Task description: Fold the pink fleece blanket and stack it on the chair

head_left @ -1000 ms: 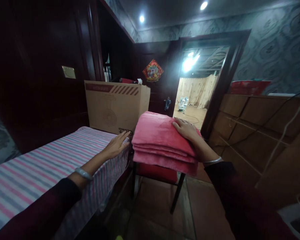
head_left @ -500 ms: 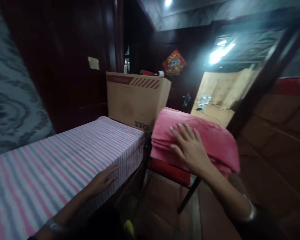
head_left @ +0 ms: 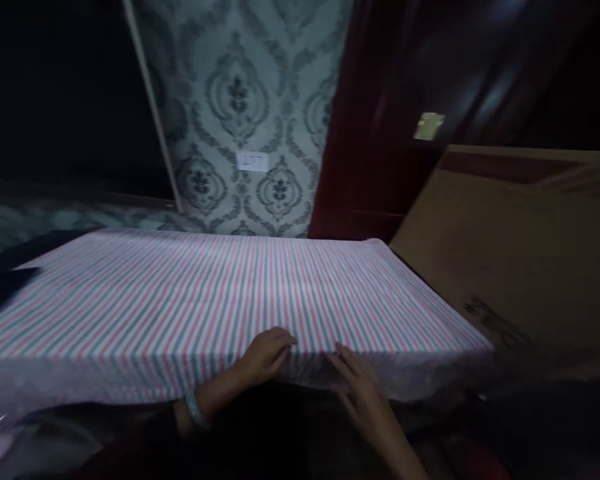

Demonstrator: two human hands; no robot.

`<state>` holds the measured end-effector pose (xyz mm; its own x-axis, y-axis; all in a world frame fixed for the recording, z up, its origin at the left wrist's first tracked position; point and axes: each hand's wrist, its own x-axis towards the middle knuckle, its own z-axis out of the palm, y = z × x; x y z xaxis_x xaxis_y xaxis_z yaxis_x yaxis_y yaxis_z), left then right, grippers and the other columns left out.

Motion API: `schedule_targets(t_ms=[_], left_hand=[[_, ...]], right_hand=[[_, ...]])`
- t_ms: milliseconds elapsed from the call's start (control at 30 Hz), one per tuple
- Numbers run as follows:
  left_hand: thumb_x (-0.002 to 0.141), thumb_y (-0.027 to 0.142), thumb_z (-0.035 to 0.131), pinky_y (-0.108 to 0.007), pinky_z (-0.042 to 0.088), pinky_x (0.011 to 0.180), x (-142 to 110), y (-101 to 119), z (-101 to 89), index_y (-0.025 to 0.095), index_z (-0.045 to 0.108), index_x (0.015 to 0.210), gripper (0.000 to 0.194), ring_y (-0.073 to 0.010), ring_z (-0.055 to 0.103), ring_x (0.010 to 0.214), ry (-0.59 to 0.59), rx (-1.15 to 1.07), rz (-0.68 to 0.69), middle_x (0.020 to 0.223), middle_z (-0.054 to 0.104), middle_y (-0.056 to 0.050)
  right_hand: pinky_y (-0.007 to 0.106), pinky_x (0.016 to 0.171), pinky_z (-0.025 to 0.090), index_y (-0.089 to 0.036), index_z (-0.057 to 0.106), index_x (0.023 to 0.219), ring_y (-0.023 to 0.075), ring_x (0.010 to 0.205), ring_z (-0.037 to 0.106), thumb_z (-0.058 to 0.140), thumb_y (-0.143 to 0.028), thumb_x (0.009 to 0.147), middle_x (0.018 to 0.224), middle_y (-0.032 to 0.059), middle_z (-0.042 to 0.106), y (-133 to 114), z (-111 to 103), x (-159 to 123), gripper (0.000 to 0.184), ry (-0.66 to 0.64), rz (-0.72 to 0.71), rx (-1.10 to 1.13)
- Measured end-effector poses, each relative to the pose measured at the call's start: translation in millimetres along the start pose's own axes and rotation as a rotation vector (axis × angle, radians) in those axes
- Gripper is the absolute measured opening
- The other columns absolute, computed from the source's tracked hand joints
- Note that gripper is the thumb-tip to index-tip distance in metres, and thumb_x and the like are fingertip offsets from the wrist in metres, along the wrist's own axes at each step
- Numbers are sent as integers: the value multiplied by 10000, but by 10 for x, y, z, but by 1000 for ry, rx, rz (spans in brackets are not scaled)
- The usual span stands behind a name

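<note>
A pink, white and blue-grey striped cloth point(head_left: 205, 287) covers a long flat surface in front of me. My left hand point(head_left: 266, 355), with a bracelet at the wrist, is at the cloth's front edge. Its fingers are loosely bent, the thumb apart from them, and nothing shows in between. My right hand point(head_left: 363, 390) is a little to the right at the same edge, fingers apart and holding nothing that I can see. Whether either hand presses on the cloth I cannot tell.
A large cardboard box point(head_left: 520, 253) stands at the right end of the cloth. Behind are patterned wallpaper point(head_left: 237, 100) with a white label point(head_left: 253, 161), and a dark red door panel point(head_left: 375, 167). A dark flat object point(head_left: 5, 288) lies at the far left.
My view has swung left, so the chair and folded pink blanket are out of sight. My right hand has left the blanket and is now beside my left hand at the cloth's edge.
</note>
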<state>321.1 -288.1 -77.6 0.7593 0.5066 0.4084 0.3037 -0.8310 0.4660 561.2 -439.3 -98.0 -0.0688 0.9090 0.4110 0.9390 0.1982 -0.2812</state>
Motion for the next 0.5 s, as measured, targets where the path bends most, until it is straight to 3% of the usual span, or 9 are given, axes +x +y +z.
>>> schedule_targets(t_ms=[133, 267, 400, 500], left_hand=[[963, 209, 436, -481, 496, 1065, -372, -179, -287, 239, 634, 1333, 421, -272, 599, 1256, 116, 221, -211, 1338, 657, -133], [949, 233, 507, -565, 343, 1196, -810, -306, -525, 209, 514, 1481, 533, -331, 398, 1474, 72, 391, -464, 1579, 453, -163], [973, 323, 537, -590, 242, 1236, -1198, -423, -747, 175, 412, 1553, 611, -342, 280, 1538, 30, 454, -700, 1644, 336, -193], [999, 379, 503, -574, 199, 1251, -1387, -522, -916, 145, 395, 1563, 621, -342, 240, 1553, 19, 480, -797, 1656, 301, -209]], right_hand=[[595, 1081, 495, -290, 594, 1405, 347, 1357, 564, 452, -334, 992, 1461, 130, 601, 328, 467, 352, 440, 128, -90, 30], [640, 1048, 498, -257, 677, 1309, 405, 1317, 587, 393, -445, 969, 1342, 162, 678, 614, 789, 617, 481, 134, -91, 25], [725, 978, 479, -385, 621, 1394, 436, 1339, 553, 408, -482, 895, 1347, 116, 676, 625, 1001, 701, 551, 120, 25, 1], [798, 908, 435, -500, 512, 1466, 469, 1352, 521, 413, -489, 837, 1415, 78, 632, 547, 1076, 650, 637, 158, 69, -25]])
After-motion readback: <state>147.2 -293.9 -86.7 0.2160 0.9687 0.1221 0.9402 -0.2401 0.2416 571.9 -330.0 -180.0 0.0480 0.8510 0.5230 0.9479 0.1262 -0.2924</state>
